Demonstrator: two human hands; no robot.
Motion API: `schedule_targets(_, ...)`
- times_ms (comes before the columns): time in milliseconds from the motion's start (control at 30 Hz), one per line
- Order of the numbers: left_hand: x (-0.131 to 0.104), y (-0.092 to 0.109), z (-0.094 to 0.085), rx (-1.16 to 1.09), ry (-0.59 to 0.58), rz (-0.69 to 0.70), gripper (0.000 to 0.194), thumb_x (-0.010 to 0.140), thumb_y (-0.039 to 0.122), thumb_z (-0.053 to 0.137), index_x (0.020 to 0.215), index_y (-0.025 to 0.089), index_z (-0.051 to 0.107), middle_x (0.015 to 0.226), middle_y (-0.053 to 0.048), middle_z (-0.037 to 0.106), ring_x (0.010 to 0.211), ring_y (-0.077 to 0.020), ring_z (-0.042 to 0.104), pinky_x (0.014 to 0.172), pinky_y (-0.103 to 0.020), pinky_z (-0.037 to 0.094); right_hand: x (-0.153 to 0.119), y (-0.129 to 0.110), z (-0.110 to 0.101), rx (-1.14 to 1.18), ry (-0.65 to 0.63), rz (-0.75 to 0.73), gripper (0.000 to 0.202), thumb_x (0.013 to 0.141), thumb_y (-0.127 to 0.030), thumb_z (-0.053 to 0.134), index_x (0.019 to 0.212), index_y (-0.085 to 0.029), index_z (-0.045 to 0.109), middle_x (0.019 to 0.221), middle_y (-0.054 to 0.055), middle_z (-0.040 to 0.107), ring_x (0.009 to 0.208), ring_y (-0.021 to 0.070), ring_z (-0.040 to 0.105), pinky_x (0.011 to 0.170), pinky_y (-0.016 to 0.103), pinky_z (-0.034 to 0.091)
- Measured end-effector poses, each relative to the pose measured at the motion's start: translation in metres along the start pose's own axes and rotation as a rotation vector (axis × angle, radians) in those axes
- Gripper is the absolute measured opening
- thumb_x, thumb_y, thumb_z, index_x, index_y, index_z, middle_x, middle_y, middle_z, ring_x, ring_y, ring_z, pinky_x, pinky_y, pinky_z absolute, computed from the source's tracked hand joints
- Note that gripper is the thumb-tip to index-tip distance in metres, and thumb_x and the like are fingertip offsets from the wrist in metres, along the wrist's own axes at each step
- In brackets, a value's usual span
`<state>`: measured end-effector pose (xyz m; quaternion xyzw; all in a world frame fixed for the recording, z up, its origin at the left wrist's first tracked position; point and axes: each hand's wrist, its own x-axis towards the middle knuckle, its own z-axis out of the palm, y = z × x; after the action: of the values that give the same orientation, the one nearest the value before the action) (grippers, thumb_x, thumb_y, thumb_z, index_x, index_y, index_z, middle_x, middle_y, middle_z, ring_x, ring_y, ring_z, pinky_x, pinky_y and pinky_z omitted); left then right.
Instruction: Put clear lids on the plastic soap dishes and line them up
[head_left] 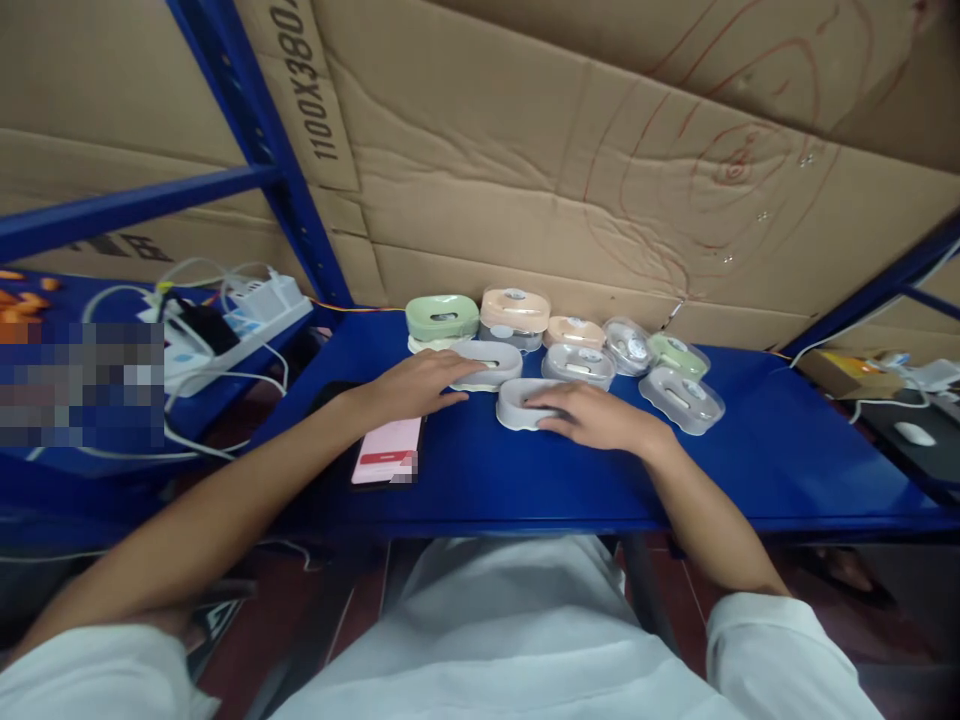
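Several oval plastic soap boxes in grey, green and peach stand on the blue table. My right hand grips the near wall of a grey soap box, fingers over its rim and thumb at its front. A second grey soap box sits just behind and to the left, with a slot in its floor. My left hand lies over that box's left side, fingers stretched out and thumb apart. Behind it is a green soap box, stacked on a pale piece.
A peach soap box and clear-lidded ones line the back by the cardboard wall. A lit phone lies below my left wrist. Power strips with cables are at the left; a white mouse is far right.
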<state>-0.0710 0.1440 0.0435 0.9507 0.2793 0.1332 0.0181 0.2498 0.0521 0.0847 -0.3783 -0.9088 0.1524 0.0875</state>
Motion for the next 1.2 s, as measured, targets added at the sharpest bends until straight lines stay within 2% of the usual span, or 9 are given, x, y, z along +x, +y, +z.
schedule_targets(100,0.001,-0.003,-0.002,0.059,0.005,-0.088,0.041,0.108,0.038,0.051,0.144,0.028,0.067,0.138,-0.009,0.075,0.125,-0.027,0.072,0.108,-0.04,0.054,-0.001,-0.002,-0.006,-0.033,0.066,0.042,0.037,0.109,-0.028,0.056,0.143,-0.023,0.07,0.135,0.012,0.076,0.123,0.0284,0.073,0.109,0.042,0.052)
schedule_targets(233,0.0,-0.003,-0.007,0.012,0.097,-0.185,0.039,0.107,0.043,0.05,0.137,0.031,0.072,0.134,-0.006,0.078,0.123,-0.0285,0.074,0.104,-0.04,0.057,-0.001,0.0,-0.006,-0.009,0.037,0.056,0.034,0.108,-0.028,0.057,0.138,-0.023,0.071,0.132,0.011,0.078,0.118,0.0273,0.074,0.104,0.039,0.052)
schedule_targets(433,0.002,-0.003,-0.004,-0.134,0.196,-0.151,0.038,0.108,0.041,0.047,0.134,0.025,0.071,0.128,-0.007,0.079,0.118,-0.0274,0.075,0.106,-0.042,0.058,0.001,0.005,-0.005,0.013,0.012,0.059,0.035,0.108,-0.03,0.054,0.138,-0.023,0.07,0.132,0.01,0.077,0.117,0.0268,0.073,0.102,0.038,0.052)
schedule_targets(600,0.003,-0.002,0.001,-0.191,0.205,-0.028,0.04,0.109,0.039,0.048,0.141,0.023,0.065,0.157,-0.011,0.059,0.146,-0.0281,0.057,0.125,-0.05,0.044,0.004,0.006,-0.004,-0.096,0.21,0.08,0.041,0.112,-0.039,0.046,0.14,-0.02,0.069,0.129,0.014,0.077,0.118,0.0307,0.071,0.106,0.045,0.05)
schedule_targets(700,0.001,0.001,0.001,-0.173,0.213,0.008,0.04,0.11,0.039,0.049,0.146,0.026,0.062,0.17,-0.012,0.042,0.156,-0.0283,0.045,0.129,-0.05,0.039,0.01,0.005,0.005,-0.138,0.267,0.054,0.04,0.112,-0.04,0.046,0.139,-0.02,0.069,0.131,0.014,0.077,0.123,0.03,0.069,0.109,0.044,0.046)
schedule_targets(767,0.0,0.004,-0.001,-0.151,0.236,0.027,0.039,0.11,0.04,0.05,0.144,0.025,0.063,0.17,-0.013,0.039,0.157,-0.0287,0.043,0.129,-0.049,0.04,0.016,0.004,0.015,-0.172,0.282,0.043,0.04,0.113,-0.039,0.046,0.139,-0.02,0.07,0.133,0.013,0.076,0.127,0.0294,0.067,0.11,0.044,0.043)
schedule_targets(967,-0.001,0.011,-0.011,-0.051,0.217,0.011,0.037,0.109,0.044,0.05,0.135,0.025,0.068,0.133,-0.011,0.067,0.126,-0.0268,0.067,0.11,-0.042,0.056,0.028,0.003,0.034,-0.289,0.37,0.125,0.039,0.113,-0.029,0.041,0.139,-0.023,0.069,0.143,0.01,0.072,0.134,0.028,0.059,0.11,0.044,0.036)
schedule_targets(1100,-0.002,0.013,-0.013,-0.01,0.185,0.042,0.037,0.109,0.048,0.048,0.123,0.025,0.073,0.119,-0.01,0.073,0.112,-0.0263,0.071,0.101,-0.039,0.057,0.021,0.009,0.022,-0.292,0.402,0.186,0.038,0.113,-0.032,0.041,0.128,-0.022,0.074,0.133,0.012,0.075,0.124,0.0293,0.063,0.106,0.044,0.039)
schedule_targets(1200,-0.003,0.011,-0.011,0.016,0.153,0.06,0.037,0.11,0.047,0.047,0.117,0.024,0.075,0.113,-0.009,0.075,0.104,-0.026,0.072,0.097,-0.038,0.056,0.012,0.026,0.008,-0.317,0.382,0.237,0.037,0.109,-0.036,0.051,0.138,-0.02,0.069,0.145,0.014,0.069,0.137,0.0321,0.058,0.115,0.048,0.036)
